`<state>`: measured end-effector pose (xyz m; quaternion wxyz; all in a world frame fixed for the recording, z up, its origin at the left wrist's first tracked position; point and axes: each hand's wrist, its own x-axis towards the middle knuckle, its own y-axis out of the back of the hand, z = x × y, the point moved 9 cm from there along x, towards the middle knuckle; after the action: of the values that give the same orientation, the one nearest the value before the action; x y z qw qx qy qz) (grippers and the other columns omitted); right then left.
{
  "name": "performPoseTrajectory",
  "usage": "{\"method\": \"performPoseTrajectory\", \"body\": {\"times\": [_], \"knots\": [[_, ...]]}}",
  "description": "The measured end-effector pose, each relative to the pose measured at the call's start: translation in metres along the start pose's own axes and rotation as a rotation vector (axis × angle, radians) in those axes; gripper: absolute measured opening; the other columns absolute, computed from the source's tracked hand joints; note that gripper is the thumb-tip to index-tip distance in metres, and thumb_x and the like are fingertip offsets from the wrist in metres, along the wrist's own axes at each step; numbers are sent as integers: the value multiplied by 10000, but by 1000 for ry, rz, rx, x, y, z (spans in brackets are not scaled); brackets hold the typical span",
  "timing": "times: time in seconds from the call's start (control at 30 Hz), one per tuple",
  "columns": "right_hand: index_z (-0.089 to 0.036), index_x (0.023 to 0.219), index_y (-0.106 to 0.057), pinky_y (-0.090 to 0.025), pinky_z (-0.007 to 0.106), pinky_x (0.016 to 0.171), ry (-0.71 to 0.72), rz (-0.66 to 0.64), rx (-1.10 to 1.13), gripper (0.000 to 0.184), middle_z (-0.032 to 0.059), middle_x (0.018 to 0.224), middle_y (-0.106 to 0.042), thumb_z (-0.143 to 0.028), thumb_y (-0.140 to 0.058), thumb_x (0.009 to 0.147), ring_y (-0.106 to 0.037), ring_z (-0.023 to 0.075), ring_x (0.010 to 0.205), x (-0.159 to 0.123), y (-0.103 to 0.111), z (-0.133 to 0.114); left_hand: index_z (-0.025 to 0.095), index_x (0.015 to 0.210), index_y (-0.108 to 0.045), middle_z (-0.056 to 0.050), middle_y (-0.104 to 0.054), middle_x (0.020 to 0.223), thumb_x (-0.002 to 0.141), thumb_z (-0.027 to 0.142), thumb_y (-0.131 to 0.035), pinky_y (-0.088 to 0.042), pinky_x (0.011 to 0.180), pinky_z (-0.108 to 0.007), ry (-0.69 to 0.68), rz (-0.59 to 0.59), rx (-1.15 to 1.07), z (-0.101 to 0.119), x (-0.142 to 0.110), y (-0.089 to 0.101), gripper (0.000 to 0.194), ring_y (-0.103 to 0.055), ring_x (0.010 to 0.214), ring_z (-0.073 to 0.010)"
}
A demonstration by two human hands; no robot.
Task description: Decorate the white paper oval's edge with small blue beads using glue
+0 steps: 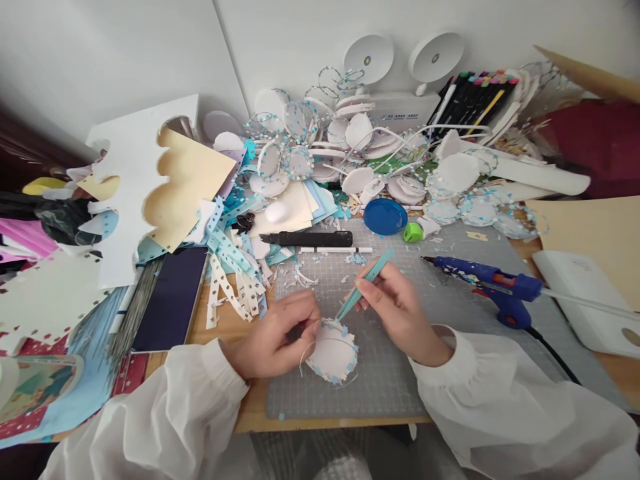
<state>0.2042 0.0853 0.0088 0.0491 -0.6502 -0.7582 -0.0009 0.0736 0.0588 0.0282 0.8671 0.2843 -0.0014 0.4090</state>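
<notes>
My left hand [274, 333] is closed on the left rim of a small white paper disc [333, 351] edged with tiny blue stars and a thin wire ring. It holds the disc just above the grey cutting mat [390, 373]. My right hand [400, 308] pinches pale teal tweezers [364, 283], whose tips touch the disc's upper edge. Both wrists wear white gathered sleeves.
A blue glue gun [493, 283] lies on the mat to the right, its cable trailing off. A black utility knife [306, 238], white pen [336, 250], blue lid [385, 216] and green sharpener [413, 232] lie behind. A phone [171, 299] and punched paper strips [233, 277] lie left; finished discs pile at the back.
</notes>
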Motion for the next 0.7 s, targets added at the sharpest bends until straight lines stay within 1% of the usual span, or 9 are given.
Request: {"method": "performPoseTrajectory", "body": {"times": [0.2, 0.43, 0.7], "knots": [[-208, 773, -529, -432, 266, 520, -61, -43, 33, 236, -18, 642, -556, -411, -594, 874, -510, 112, 553, 0, -4, 7, 195, 705, -347, -10, -426, 678, 889, 176, -386, -343, 583, -267, 6, 10, 8, 0, 0, 1, 189, -391, 638, -140], [-206, 780, -543, -425, 260, 522, -111, -65, 104, 222, -25, 633, -564, -399, -605, 871, -493, 102, 534, 0, -7, 14, 192, 708, -344, -3, -412, 687, 863, 132, -400, -342, 596, -263, -9, 2, -2, 2, 0, 1, 176, -390, 641, -133], [-206, 761, -529, -418, 261, 515, -136, -69, 116, 246, -19, 638, -595, -415, -624, 852, -485, 101, 521, 0, -8, 15, 194, 707, -343, -3, -421, 689, 841, 109, -414, -346, 599, -263, -3, -1, 6, -1, 0, -1, 174, -399, 646, -135]]}}
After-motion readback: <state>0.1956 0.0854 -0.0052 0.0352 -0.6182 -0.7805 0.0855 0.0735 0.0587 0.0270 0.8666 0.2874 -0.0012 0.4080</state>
